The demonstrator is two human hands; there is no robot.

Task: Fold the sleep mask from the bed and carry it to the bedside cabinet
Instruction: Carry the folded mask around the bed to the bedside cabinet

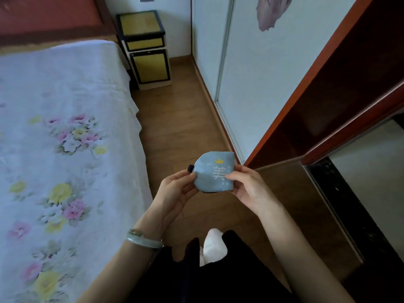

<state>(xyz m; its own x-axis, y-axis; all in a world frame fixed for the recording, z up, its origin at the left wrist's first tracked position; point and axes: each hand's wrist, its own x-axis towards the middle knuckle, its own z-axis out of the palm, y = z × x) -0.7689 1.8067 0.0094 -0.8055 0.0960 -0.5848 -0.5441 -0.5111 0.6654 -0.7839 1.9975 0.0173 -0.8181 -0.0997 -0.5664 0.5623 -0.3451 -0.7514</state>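
Observation:
A light blue sleep mask (213,170), folded in half, shows a yellow crown and a white printed character. Both hands hold it in the air above the wooden floor. My left hand (175,193) pinches its left edge, where a small black strap end sticks out. My right hand (244,185) pinches its right side with thumb on the front. The bed (61,138) with a floral sheet lies to the left. The bedside cabinet (144,47), yellow with dark trim, stands at the far end of the floor strip beside the bed's head.
A narrow strip of wooden floor (185,110) runs between the bed and a white wardrobe wall (251,73). A reddish wooden frame (328,84) and a dark-edged surface (341,204) stand at the right. A white slipper (213,246) shows below.

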